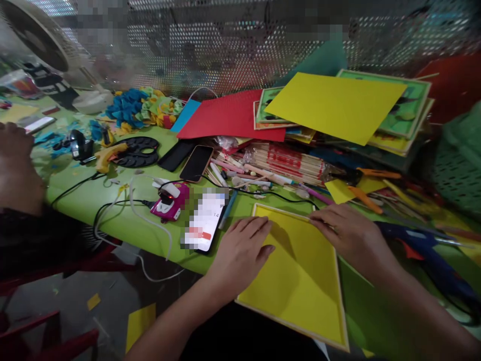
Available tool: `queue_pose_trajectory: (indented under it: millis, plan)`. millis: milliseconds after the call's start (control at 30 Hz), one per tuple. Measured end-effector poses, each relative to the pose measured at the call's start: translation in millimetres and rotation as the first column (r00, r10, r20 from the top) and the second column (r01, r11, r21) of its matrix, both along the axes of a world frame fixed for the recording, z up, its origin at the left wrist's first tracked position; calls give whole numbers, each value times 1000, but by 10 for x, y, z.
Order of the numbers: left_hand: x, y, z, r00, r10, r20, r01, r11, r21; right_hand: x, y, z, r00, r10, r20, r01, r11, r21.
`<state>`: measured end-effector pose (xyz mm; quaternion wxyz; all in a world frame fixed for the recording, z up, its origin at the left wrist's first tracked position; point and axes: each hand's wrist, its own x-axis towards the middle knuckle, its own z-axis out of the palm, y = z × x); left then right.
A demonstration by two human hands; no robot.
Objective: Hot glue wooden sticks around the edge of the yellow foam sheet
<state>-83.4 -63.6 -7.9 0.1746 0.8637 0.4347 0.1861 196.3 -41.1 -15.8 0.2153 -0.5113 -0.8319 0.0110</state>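
A yellow sheet in a thin wooden frame (300, 281) lies at the near edge of the green table (86, 195). My left hand (240, 250) rests flat on the sheet's left side, fingers stretched out together, holding nothing. My right hand (347, 230) lies on the sheet's upper right edge, fingers extended along the frame. A lit phone (206, 220) lies just left of my left hand.
A blue glue gun (428, 255) lies right of my right hand. Behind the frame are a bundle of wooden sticks (289, 163), orange-handled scissors (361, 183), two dark phones (188, 159), red and yellow paper sheets (334, 105), cables and a pink gadget (169, 203). Another person's hand (15, 165) is at far left.
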Motion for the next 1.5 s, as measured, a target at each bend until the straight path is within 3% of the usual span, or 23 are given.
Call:
queue_pose_trajectory:
  millis: [233, 667, 933, 1033, 1233, 1500]
  plan:
    - [-30, 89, -82, 999, 28, -40, -27, 1000, 11, 11, -2, -3, 1000, 0, 5, 0, 1000, -26]
    - [79, 167, -66, 968, 26, -250, -19, 999, 28, -29, 7, -57, 995, -30, 90, 33, 999, -31]
    - [77, 194, -132, 956, 52, -289, -20, 994, 110, 267, -90, 332, 971, -237, 28, 237, 971, -4]
    - [77, 198, -129, 956, 53, -287, -18, 992, 124, 361, -147, 397, 968, -250, 8, 250, 967, -47]
    - [77, 191, -129, 950, 64, -304, -18, 988, 151, 304, -139, 252, 988, -139, 72, 147, 982, -116]
    - [69, 194, -131, 939, 56, -339, -6, 989, 146, 170, -84, 144, 968, -120, 221, 148, 982, -115]
